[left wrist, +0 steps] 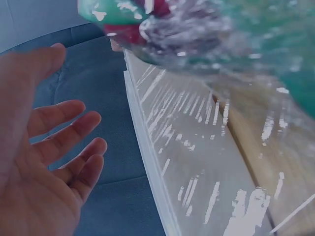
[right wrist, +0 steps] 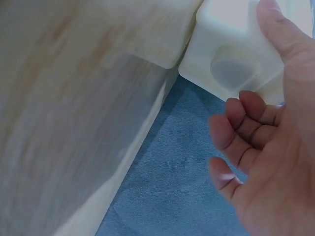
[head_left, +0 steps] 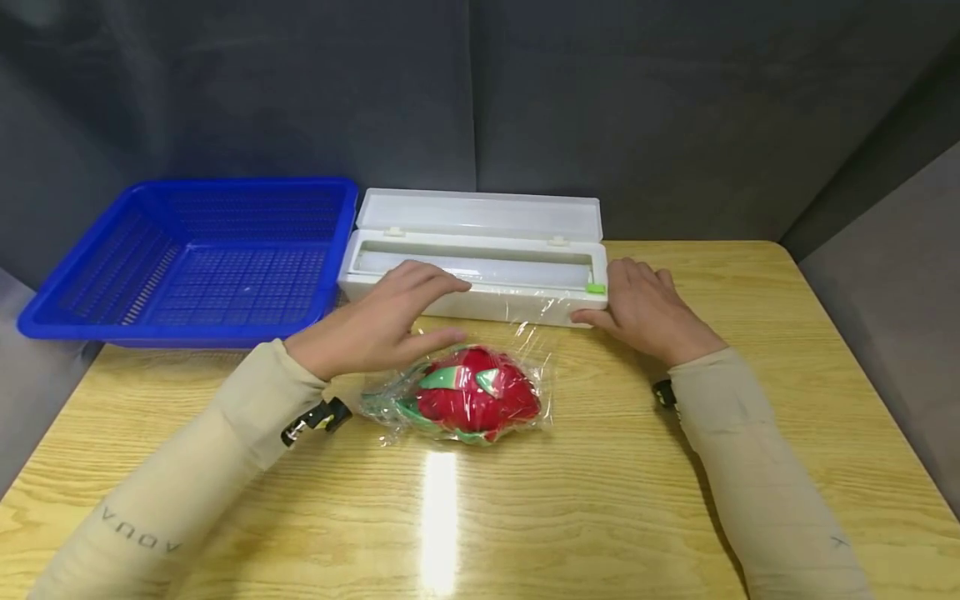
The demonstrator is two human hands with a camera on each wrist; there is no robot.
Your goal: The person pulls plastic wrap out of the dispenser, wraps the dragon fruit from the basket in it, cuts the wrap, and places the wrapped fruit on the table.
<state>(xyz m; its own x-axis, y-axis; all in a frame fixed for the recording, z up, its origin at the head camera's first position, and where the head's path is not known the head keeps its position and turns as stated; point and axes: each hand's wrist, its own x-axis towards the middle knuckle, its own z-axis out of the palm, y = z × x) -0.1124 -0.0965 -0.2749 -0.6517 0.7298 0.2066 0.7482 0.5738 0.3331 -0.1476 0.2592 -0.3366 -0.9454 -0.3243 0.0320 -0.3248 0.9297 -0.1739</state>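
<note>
A red dragon fruit (head_left: 480,396) with green scales lies on the table, wrapped in clear cling film. Behind it stands a white cling film dispenser (head_left: 480,308), its lid (head_left: 480,215) raised and a film roll (head_left: 480,268) inside. My left hand (head_left: 382,321) is over the dispenser's front left part, fingers extended and thumb just above the wrapped fruit; the left wrist view shows its palm holding nothing. At the dispenser's right end is my right hand (head_left: 648,308), thumb by the front corner, fingers along the end. In the right wrist view those fingers are loosely bent beside the end wall (right wrist: 236,64).
A blue plastic basket (head_left: 187,333) stands at the left, right beside the dispenser. A green slider (head_left: 596,288) sits at the dispenser's right front edge. Dark cloth (head_left: 480,100) hangs behind the wooden table (head_left: 585,500).
</note>
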